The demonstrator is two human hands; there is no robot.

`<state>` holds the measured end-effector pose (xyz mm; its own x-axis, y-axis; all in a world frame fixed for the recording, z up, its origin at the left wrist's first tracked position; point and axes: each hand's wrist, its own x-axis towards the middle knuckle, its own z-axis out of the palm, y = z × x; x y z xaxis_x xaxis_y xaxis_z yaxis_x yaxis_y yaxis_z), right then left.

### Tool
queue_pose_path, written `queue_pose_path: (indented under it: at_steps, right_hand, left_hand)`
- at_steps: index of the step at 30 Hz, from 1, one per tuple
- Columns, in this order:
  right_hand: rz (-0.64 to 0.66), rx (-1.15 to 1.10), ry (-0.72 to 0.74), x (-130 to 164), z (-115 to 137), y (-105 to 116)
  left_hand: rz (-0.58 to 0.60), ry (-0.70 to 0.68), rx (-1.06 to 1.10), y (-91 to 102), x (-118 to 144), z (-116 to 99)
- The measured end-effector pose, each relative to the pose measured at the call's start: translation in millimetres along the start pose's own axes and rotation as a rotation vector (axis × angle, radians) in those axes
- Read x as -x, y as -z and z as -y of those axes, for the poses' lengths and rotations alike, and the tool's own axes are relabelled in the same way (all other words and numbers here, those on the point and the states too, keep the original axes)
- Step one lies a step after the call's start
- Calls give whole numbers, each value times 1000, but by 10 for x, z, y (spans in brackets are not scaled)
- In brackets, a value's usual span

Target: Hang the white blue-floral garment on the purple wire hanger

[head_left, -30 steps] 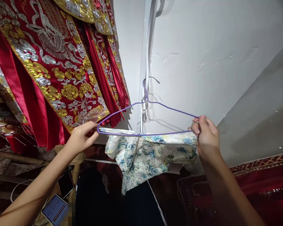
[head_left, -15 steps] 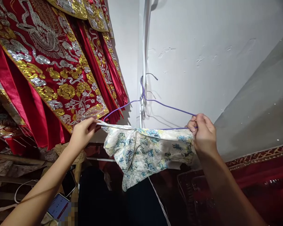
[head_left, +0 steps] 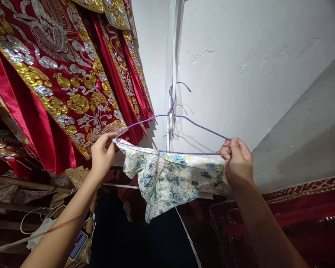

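Note:
A purple wire clothes hanger [head_left: 198,127] is held hook-up in front of me. From its lower bar hangs a white garment with blue, green and yellow flowers [head_left: 170,182]; its folds hide its exact kind. My left hand [head_left: 102,152] pinches the garment's upper left corner, right at the hanger's left end. At the other side my right hand [head_left: 238,158] is closed around the hanger's right end and the cloth's upper right corner. The bar runs along the garment's top edge, and the lower cloth droops unevenly, longest left of the middle.
Red costumes embroidered in gold and silver [head_left: 80,100] hang at left. A white pole [head_left: 173,44] stands before the pale wall [head_left: 226,29]. Below left lie a phone [head_left: 78,243], a white cable [head_left: 24,219] and wooden slats [head_left: 30,186]. Dark red fabric [head_left: 309,219] lies at lower right.
The hanger's left end has come further left, to the fingers of my left hand at the garment's corner. The right hand keeps its grip. The view has shifted slightly.

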<state>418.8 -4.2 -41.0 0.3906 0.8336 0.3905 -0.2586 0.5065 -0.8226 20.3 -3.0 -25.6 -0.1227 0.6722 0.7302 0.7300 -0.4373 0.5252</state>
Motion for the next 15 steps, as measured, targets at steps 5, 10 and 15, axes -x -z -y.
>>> queue_pose_path:
  at_steps: [5, 10, 15]
  right_hand:
    - [15, -41, -23, -23, -34, 15]
    - [1, -70, -51, -117, -23, 37]
    - [54, -130, -113, -145, -21, 21]
  left_hand:
    - [-72, -118, -120, 56, 81, -3]
    - [-52, -197, -134, 70, 5, -9]
    - [-15, -239, -149, 85, -248, -30]
